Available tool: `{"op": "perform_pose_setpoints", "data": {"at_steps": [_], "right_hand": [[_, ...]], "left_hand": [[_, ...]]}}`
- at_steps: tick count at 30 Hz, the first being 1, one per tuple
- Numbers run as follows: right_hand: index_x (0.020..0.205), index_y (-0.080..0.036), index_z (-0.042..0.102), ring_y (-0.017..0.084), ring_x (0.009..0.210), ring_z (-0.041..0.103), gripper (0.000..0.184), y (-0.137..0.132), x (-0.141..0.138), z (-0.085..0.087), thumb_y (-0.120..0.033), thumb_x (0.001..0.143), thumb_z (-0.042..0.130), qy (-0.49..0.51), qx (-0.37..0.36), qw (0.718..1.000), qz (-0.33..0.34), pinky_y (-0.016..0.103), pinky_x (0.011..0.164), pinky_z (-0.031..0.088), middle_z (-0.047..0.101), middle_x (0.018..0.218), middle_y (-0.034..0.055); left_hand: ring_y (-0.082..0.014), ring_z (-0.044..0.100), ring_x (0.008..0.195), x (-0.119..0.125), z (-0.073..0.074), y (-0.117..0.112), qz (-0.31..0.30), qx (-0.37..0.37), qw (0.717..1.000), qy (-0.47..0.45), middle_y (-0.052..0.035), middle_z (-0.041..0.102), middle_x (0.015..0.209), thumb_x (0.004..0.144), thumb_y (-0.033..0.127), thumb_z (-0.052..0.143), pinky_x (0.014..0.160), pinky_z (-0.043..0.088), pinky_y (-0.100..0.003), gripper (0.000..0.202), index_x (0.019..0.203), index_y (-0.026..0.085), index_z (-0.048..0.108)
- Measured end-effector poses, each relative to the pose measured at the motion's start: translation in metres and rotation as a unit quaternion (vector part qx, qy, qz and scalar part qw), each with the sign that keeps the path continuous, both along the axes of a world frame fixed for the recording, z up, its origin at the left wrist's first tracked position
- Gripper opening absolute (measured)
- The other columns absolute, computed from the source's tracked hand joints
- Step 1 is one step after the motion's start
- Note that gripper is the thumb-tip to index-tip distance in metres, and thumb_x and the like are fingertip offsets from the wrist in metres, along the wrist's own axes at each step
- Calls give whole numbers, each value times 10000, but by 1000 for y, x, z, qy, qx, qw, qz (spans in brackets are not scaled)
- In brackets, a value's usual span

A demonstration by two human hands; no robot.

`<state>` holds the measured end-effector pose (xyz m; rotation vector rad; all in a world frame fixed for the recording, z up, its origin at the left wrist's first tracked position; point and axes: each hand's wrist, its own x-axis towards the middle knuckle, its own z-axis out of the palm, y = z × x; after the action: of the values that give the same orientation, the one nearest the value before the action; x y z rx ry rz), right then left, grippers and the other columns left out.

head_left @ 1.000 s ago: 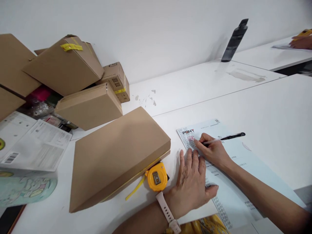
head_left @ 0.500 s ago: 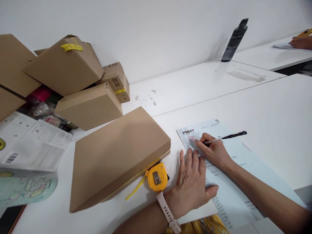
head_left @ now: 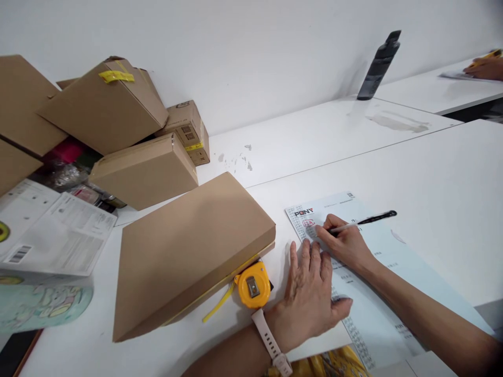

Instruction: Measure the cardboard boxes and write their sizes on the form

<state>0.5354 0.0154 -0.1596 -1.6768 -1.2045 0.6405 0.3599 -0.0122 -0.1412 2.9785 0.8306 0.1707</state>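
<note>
My right hand (head_left: 348, 245) grips a pen (head_left: 365, 221) with a clear barrel and a black end, its tip hidden behind my fingers. Under that hand lies a pale blue printed sheet (head_left: 396, 293) with a PONY logo and a red stamp near its top left corner. My left hand (head_left: 308, 298) rests flat with fingers spread, across the sheet's left edge and the white table. Beside my left wrist, which wears a pale pink watch band, sits a yellow tape measure (head_left: 253, 285). It lies against a flat brown cardboard box (head_left: 192, 246).
More cardboard boxes (head_left: 106, 104) pile up at the back left. In front of them are a white printed package (head_left: 58, 230) and a mint-green patterned object (head_left: 47, 309). A dark bottle (head_left: 377, 68) stands by the wall. Far right, another person's hand (head_left: 487, 68) holds something yellow.
Both my hands, the pen and the sheet keep nearly the same positions; the pen's rear end dips very slightly. The other person's hand at far right has shifted a little left.
</note>
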Motion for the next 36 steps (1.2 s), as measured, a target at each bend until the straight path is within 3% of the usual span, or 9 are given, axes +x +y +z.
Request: {"op": "perform_pose_setpoints", "data": {"at_steps": [36], "right_hand": [[588, -249, 432, 118, 503, 348, 338, 1, -1, 7, -375, 811, 652, -7, 9, 1000, -15, 269, 471, 310, 397, 520, -60]], "left_hand": [[-404, 202, 1554, -1, 3, 0, -1, -5, 1000, -1, -271, 369, 1613, 1041, 597, 262, 1261, 200, -621, 774, 1521, -1, 363]]}}
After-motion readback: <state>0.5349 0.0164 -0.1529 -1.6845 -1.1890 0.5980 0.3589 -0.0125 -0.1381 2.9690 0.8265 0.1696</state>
